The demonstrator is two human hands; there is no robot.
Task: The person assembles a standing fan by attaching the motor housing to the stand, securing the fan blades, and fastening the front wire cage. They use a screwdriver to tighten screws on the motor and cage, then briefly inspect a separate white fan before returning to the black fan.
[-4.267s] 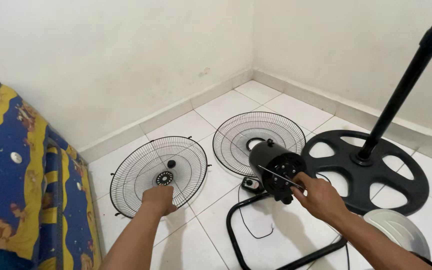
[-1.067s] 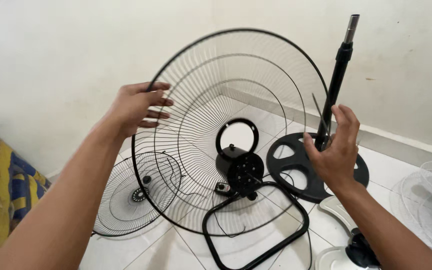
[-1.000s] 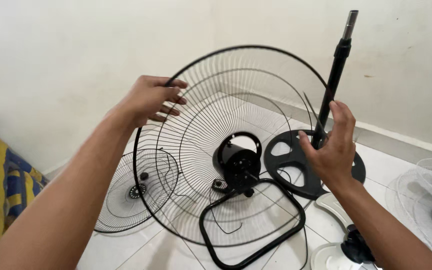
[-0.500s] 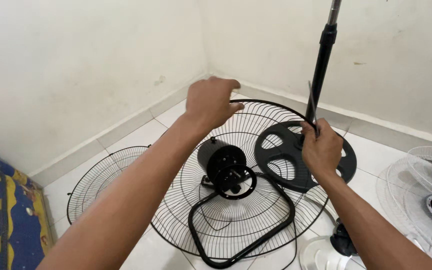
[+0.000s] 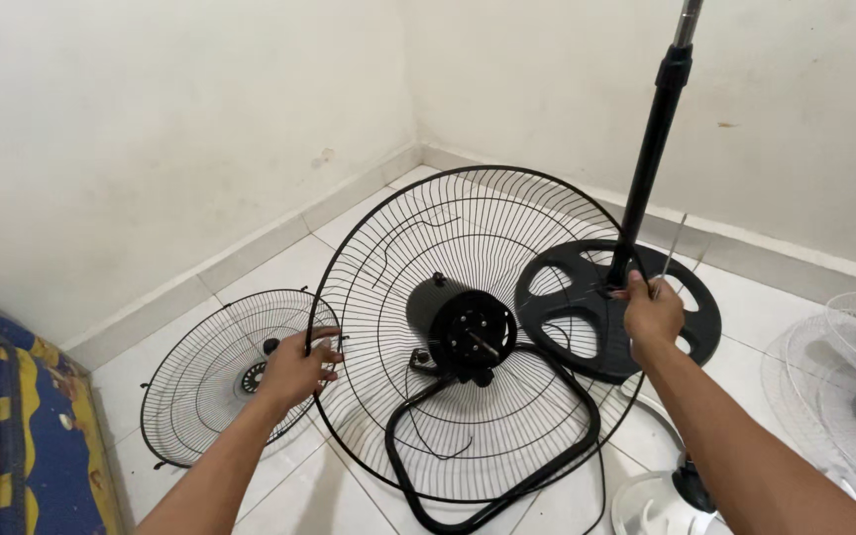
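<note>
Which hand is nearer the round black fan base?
Right. The right hand grips the pole over the round black base; the left hand holds the big grille's far rim.

You have two black wire fan guards: the large guard (image 5: 468,327) around the motor and a smaller guard (image 5: 220,372) lying flat on the floor to its left. There is one black motor housing (image 5: 458,322), one black tubular frame (image 5: 492,456), one round spoked base (image 5: 616,307) and one upright pole (image 5: 651,149). At the right edge you see what looks like two white guards (image 5: 844,376), though they overlap and run out of view.
</note>
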